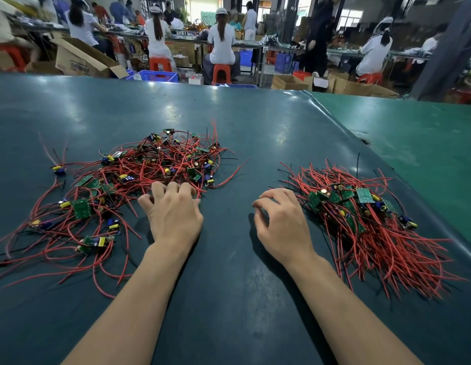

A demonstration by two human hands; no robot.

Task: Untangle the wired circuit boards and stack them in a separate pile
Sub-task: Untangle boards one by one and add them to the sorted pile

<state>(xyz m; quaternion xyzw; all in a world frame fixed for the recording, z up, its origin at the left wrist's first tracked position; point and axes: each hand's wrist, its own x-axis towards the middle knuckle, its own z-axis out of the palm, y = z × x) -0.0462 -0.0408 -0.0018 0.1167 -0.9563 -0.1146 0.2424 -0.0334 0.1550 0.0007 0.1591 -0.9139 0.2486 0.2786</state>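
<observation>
A tangled heap of small green circuit boards with red and black wires [139, 177] spreads over the left half of the dark green table [229, 285]. A tidier pile of boards [355, 206], wires trailing toward me, lies on the right. My left hand [173, 214] rests at the near right edge of the tangled heap, its curled fingertips touching red wires. Between the two piles my right hand [281, 222] hovers just left of the sorted pile, fingers loosely curled and holding nothing.
The mat's right edge [360, 138] gives way to a lighter green surface [426, 143]. Beyond the table's far edge, several people sit on red stools [221, 73] at benches, among cardboard boxes [81, 59] and blue crates [158, 76].
</observation>
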